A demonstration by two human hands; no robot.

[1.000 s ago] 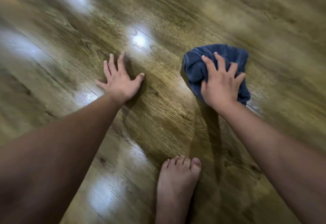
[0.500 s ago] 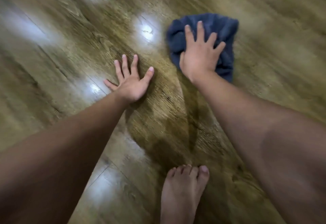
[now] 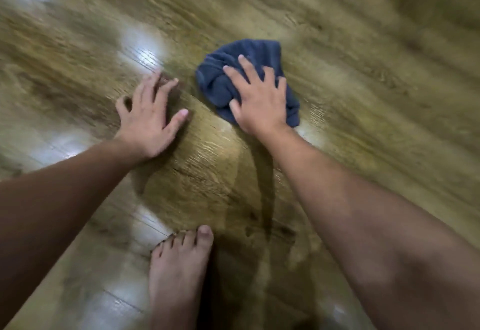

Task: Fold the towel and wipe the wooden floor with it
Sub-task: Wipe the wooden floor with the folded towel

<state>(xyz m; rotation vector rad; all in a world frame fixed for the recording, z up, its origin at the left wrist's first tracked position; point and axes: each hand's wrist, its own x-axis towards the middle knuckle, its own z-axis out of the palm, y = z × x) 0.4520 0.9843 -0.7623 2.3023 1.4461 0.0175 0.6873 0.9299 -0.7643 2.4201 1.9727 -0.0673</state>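
Note:
A dark blue towel (image 3: 220, 80), bunched into a small wad, lies on the wooden floor (image 3: 363, 82) at the centre of the head view. My right hand (image 3: 259, 98) presses down on it with spread, straight fingers and covers its near half. To the left of the towel, my left hand (image 3: 149, 119) rests flat on the bare floor with fingers spread, a short gap away from the cloth. The frame is motion-blurred.
My bare foot (image 3: 179, 272) stands on the floor at the bottom centre, below both hands. Glossy planks with bright light reflections (image 3: 141, 43) stretch all around.
My right hand has pulled the towel back toward me and slightly right after pushing it away. My left hand stays planted on the floor.

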